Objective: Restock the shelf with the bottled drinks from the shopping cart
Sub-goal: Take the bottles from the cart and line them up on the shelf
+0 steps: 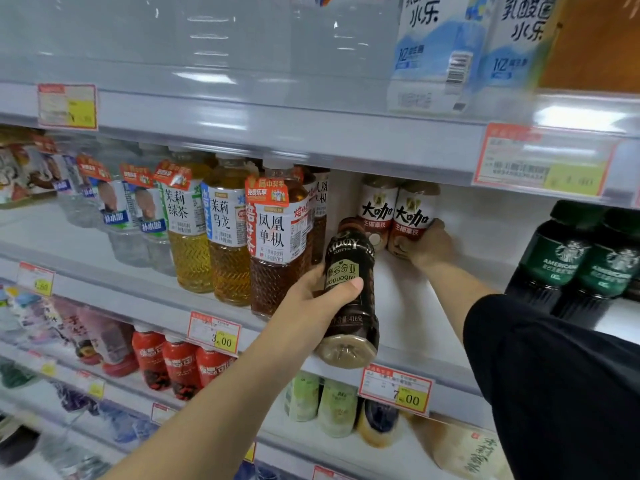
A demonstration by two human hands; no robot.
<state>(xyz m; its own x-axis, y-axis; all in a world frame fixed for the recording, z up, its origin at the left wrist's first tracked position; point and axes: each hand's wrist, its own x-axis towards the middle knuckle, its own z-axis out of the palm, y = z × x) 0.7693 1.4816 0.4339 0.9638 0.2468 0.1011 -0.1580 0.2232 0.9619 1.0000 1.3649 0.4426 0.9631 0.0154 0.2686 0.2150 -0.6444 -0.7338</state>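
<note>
My left hand (318, 296) grips a dark brown coffee bottle (349, 292), held tilted with its base toward me above the front of the middle shelf (408, 317). My right hand (426, 244) reaches deep into the shelf and holds the lower part of a red-and-white labelled coffee bottle (414, 216). A second bottle of the same kind (375, 209) stands just left of it, touching it. The shopping cart is out of view.
Tall tea bottles (273, 237) stand in a row left of the gap. Green-labelled black coffee bottles (575, 261) stand at the right. White cartons (436, 53) fill the shelf above. Price tags (396, 389) hang on the shelf edges; more drinks sit below.
</note>
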